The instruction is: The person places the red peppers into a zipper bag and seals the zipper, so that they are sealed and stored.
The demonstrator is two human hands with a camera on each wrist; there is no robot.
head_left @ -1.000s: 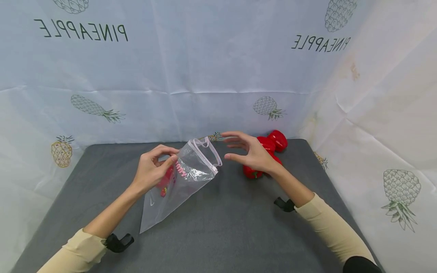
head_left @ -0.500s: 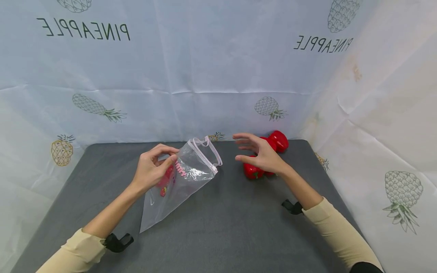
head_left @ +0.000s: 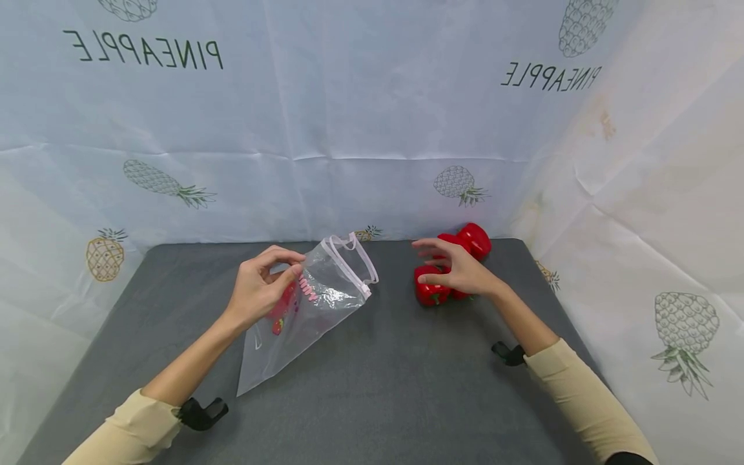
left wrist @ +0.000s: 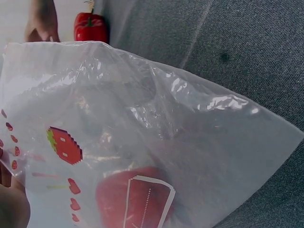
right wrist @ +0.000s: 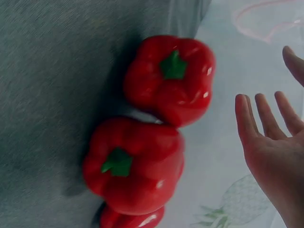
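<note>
I see the clear plastic bag with a pale pink rim (head_left: pixel 308 316) left of centre, its mouth toward the far right, a rounded red shape (left wrist: pixel 111 197) showing through. The left hand (head_left: pixel 261 284) pinches it. On my feed, the right hand (head_left: pixel 460 269), fingers spread, is near glossy red bell peppers (head_left: pixel 432 286) at far right on the grey table (head_left: pixel 407 400).
</note>
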